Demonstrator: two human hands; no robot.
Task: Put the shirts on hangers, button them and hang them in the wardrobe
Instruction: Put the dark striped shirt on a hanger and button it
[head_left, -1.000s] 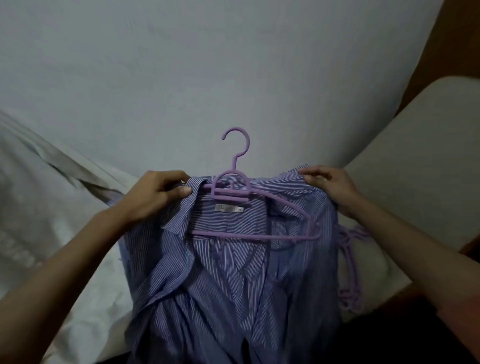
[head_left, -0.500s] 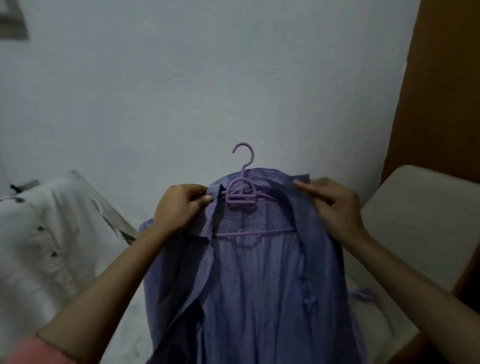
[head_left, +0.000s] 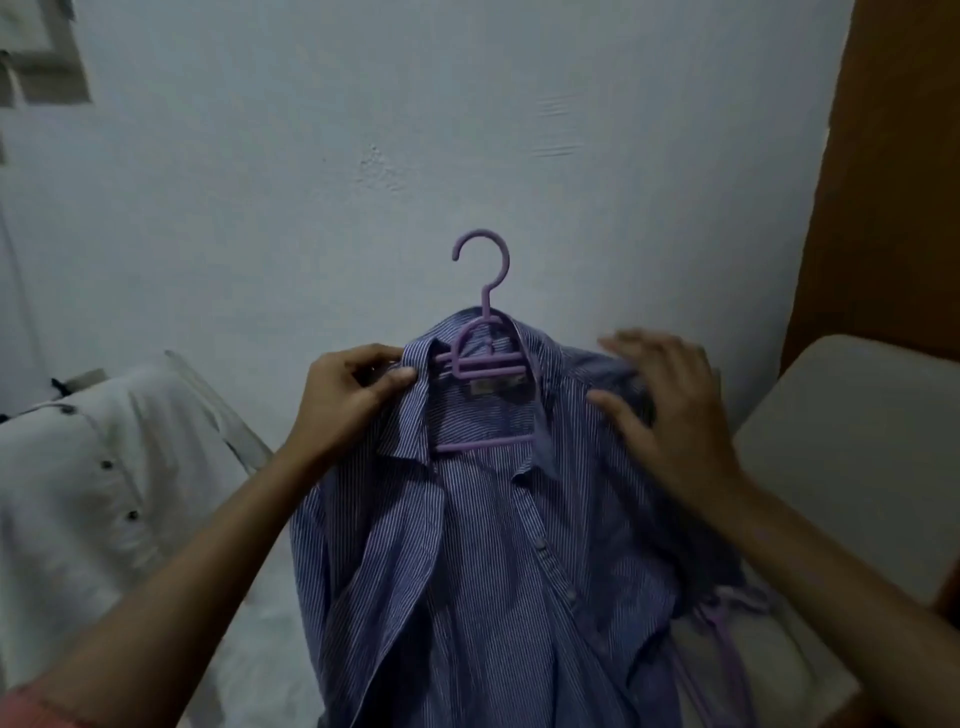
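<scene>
Seating the striped shirt (head_left: 498, 519) on the purple hanger (head_left: 480, 358) at frame centre: left hand (head_left: 348, 400) pinched the collar, right hand (head_left: 670, 410) lay w/ fingers spread on the shoulder. Placket unbuttoned; next prob. buttoning, needing both hands.

No legible text, brand, number or sign found. One label noted: a small pale neck label (head_left: 492, 387) sewn inside the collar of the blue-and-white striped button shirt (head_left: 483, 545), just below the upper bars of the purple plastic hanger (head_left: 480, 332). Faint marks show on it, but they are too small and blurred to read. No other lettering can be made out on any surface in view.
</scene>
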